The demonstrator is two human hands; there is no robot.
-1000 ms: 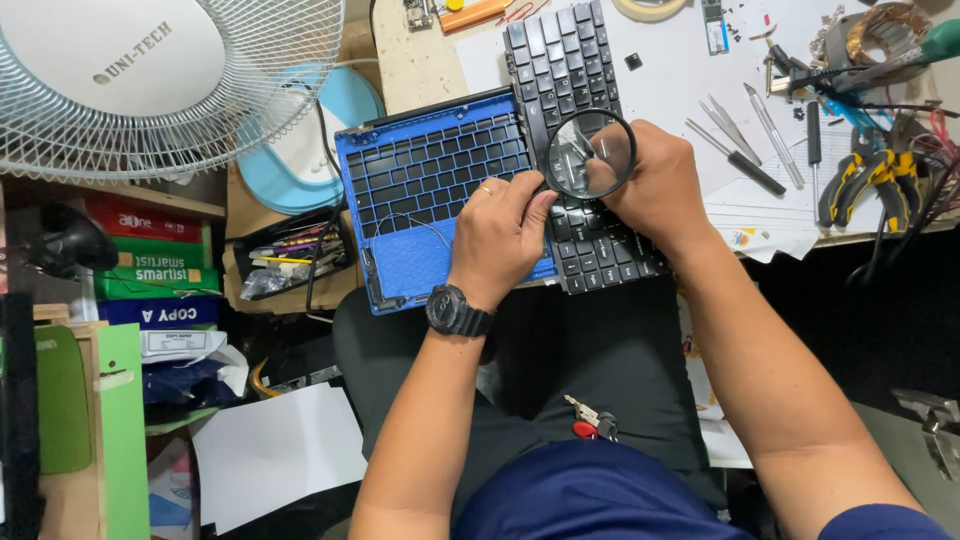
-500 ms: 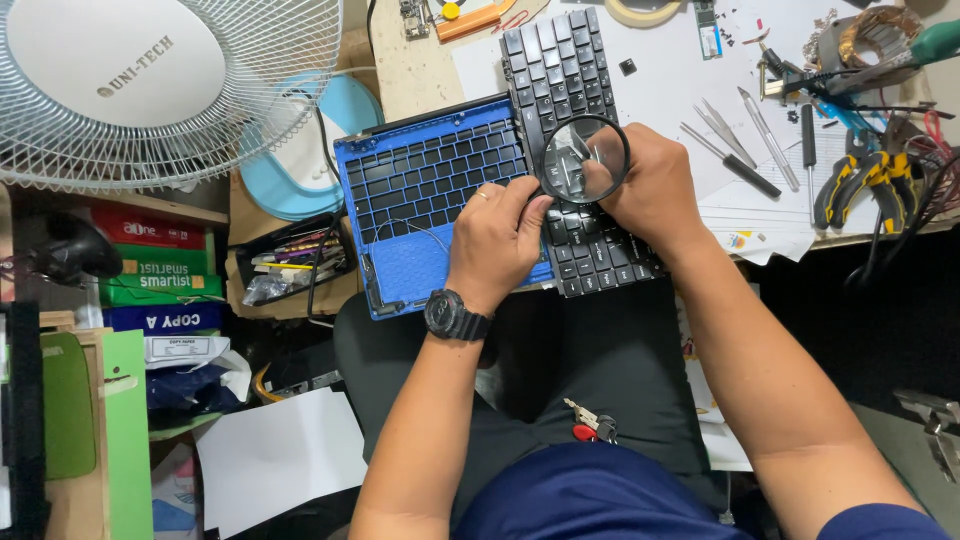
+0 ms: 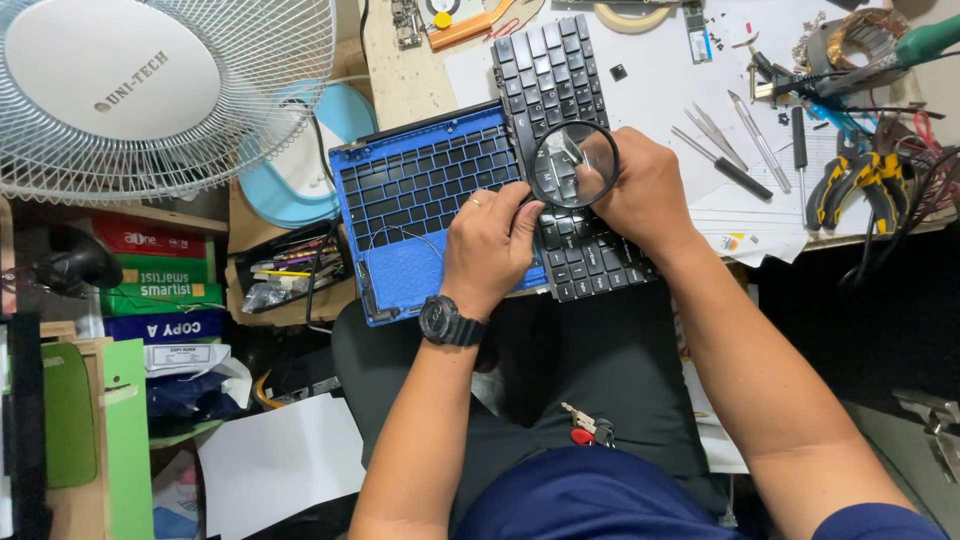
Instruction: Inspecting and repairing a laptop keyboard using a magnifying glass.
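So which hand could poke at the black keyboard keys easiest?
Probably the left hand. Its fingers already rest on the black keyboard, beside the magnifying glass. The right hand is busy gripping the magnifying glass over the keys, so it would have to let go first.

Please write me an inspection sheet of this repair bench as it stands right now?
Surface: white paper sheet covers the bench top.
Job's things: black keyboard lies over the blue laptop frame; magnifying glass is over the keys.
Clutter: tweezers, screwdriver, yellow-handled pliers, tape roll.
Hands: right hand holds the magnifying glass; left hand, wristwatch on its wrist, touches the keyboard edge.
Cables: tangled wires at the bench's right edge.
Surroundings: fan, stacked paper reams, keys on the lap.
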